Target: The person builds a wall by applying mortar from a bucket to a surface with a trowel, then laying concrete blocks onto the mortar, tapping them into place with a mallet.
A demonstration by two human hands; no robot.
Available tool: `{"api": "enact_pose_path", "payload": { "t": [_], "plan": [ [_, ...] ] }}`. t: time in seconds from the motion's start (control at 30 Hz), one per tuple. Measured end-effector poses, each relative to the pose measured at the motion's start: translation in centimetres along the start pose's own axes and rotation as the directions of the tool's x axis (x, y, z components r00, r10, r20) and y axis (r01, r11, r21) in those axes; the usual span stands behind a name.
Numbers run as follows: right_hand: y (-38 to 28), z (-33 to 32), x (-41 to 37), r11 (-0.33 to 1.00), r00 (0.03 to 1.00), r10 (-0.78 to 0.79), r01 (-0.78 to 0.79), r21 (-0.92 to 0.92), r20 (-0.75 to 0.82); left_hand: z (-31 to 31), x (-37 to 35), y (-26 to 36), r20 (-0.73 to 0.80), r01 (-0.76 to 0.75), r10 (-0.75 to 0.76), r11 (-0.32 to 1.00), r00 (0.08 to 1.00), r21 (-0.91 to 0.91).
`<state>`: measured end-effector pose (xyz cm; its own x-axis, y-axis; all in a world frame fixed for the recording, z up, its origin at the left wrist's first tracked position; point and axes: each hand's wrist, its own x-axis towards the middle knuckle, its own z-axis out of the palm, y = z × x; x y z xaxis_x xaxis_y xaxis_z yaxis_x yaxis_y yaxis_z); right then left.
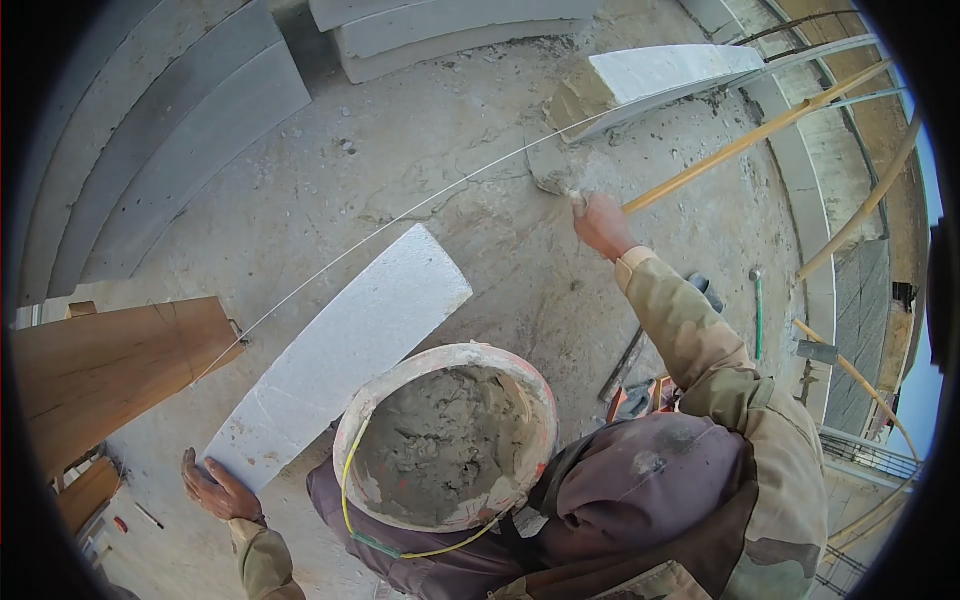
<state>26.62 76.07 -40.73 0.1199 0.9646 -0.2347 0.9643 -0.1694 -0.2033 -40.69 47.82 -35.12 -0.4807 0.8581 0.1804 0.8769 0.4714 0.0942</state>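
My right hand [602, 225] is closed round the handle of a trowel [546, 172], its blade low over the floor near the mortar-smeared end of a laid white block [670, 75]. My left hand [218, 488] rests with fingers stretched out at the near end of another long white block [345, 345], its fingertips touching or very close to it. A bucket [543, 385] full of wet grey mortar [440, 440] stands against my legs, its yellow-green handle [430, 553] hanging down in front.
A taut white string [400, 218] runs from the laid block to a brown wooden board [130, 365] at left. Stacked blocks [200, 160] line the upper left. Bamboo poles [760, 145], a green-handled tool [758, 315] and a low outer ledge [800, 200] lie to the right.
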Motion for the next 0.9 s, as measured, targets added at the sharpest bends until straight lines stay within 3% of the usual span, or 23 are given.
{"api": "enact_pose_path", "payload": {
  "t": [0.03, 0.07, 0.13, 0.17, 0.23, 0.33, 0.43, 0.57, 0.63, 0.73, 0.9],
  "plan": [
    [-0.5, -0.1, 0.5, 0.994, 0.995, 0.098, -0.097, 0.057, -0.016, 0.0, -0.1, 0.0, -0.01, -0.013, 0.013, 1.0, 1.0, -0.005],
    [-1.0, 0.2, 0.5, 0.995, 0.996, 0.084, -0.083, 0.056, -0.011, 0.0, 0.0, 0.0, -0.012, 0.001, -0.001, 1.0, 1.0, 0.001],
    [-3.9, 0.1, -0.8, 0.948, 0.997, -0.022, -0.003, 0.317, 0.076, 0.0, -0.1, 0.0, -0.005, -0.01, 0.01, 1.0, 1.0, -0.015],
    [-5.1, 0.2, -1.5, 0.948, 0.996, -0.034, 0.007, 0.319, 0.079, 0.0, 0.0, 0.2, -0.009, 0.0, 0.0, 1.0, 1.0, -0.009],
    [-7.3, 0.8, -2.9, 0.933, 0.946, -0.318, 0.301, 0.199, 0.057, -0.2, -0.1, 0.4, -0.013, -0.008, 0.007, 0.999, 1.0, -0.033],
    [-9.3, 1.8, -3.5, 0.906, 0.897, -0.408, 0.375, 0.198, 0.168, -0.2, -0.1, 0.3, -0.003, -0.008, 0.008, 0.999, 1.0, -0.039],
    [-11.1, 0.9, -4.0, 0.843, 0.841, -0.524, 0.491, 0.22, 0.134, -0.4, -0.1, 0.6, -0.005, -0.012, 0.012, 0.999, 1.0, -0.033],
    [-10.1, 1.5, -3.0, 0.829, 0.81, -0.559, 0.546, 0.117, 0.179, -0.3, -0.2, 0.3, -0.009, -0.011, 0.011, 1.0, 1.0, -0.022],
    [-10.0, 0.3, -3.2, 0.86, 0.843, -0.505, 0.51, 0.021, 0.187, -0.4, 0.0, 0.4, -0.005, -0.019, 0.019, 0.999, 1.0, -0.037],
    [-8.7, 0.6, -2.9, 0.906, 0.891, -0.423, 0.414, 0.085, 0.165, -0.5, 0.0, 0.5, -0.014, -0.048, 0.048, 0.998, 0.999, -0.029],
    [-11.5, 1.6, -1.1, 0.829, 0.787, -0.558, 0.539, 0.149, 0.264, -0.9, 0.3, 1.2, -0.034, -0.049, 0.05, 0.999, 0.998, 0.021]
  ]
}}
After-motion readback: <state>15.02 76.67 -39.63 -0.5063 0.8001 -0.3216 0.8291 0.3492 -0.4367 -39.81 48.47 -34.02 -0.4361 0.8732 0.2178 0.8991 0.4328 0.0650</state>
